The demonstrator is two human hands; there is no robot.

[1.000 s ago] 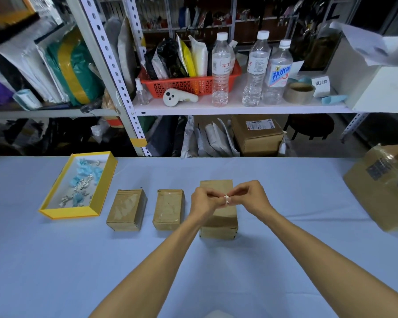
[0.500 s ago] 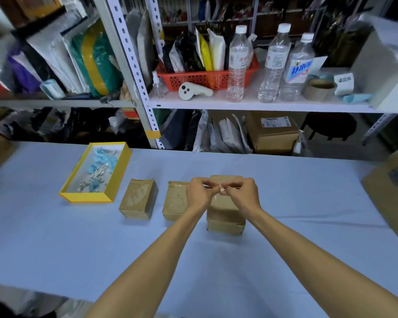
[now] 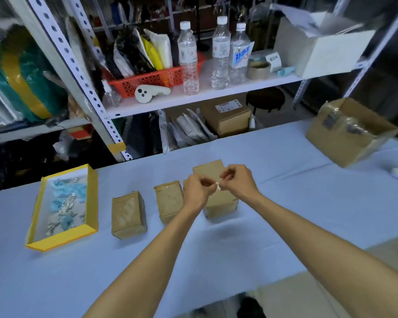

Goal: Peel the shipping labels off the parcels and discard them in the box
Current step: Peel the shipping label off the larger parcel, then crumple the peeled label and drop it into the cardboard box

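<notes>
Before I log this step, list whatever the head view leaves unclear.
- White scrap, head view: pinched between left hand and right hand; too small and blurred to tell if it is a whole label.
- Rightmost parcel: the hands cover much of its top.
- Yellow box: the scraps inside are blurred and cannot be counted.
- Large carton: its label print is unreadable from blur.

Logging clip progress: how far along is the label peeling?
Done: blue and white scraps lie in the yellow-rimmed box; no label shows on the three small brown cardboard parcels. In hand: left hand and right hand pinch a small white crumpled scrap. Left: discarding it.
</notes>
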